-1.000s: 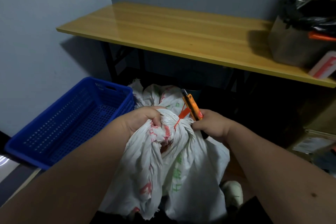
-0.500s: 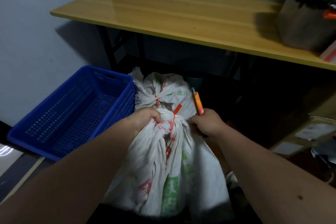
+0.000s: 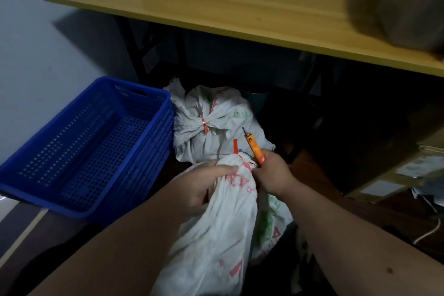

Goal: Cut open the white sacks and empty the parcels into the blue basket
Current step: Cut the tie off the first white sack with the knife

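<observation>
A white sack [image 3: 223, 230] with red and green print stands in front of me, its neck tied with an orange zip tie [image 3: 235, 146]. My left hand [image 3: 206, 182] grips the bunched neck just below the tie. My right hand [image 3: 271, 175] holds an orange utility knife [image 3: 255, 150], blade pointing up, right beside the tie. A second tied white sack [image 3: 213, 122] lies behind on the floor. The blue basket [image 3: 79, 142] sits to the left, with nothing inside it.
A yellow wooden table [image 3: 240, 5] spans the back, with a cardboard box [image 3: 413, 7] at its right end. Another carton with labels [image 3: 394, 175] sits on the floor at right. A grey wall is at the left.
The view has tilted down and the sack now stands lower and farther from me. My right hand has brought the knife closer to the tied neck. My left hand keeps its grip.
</observation>
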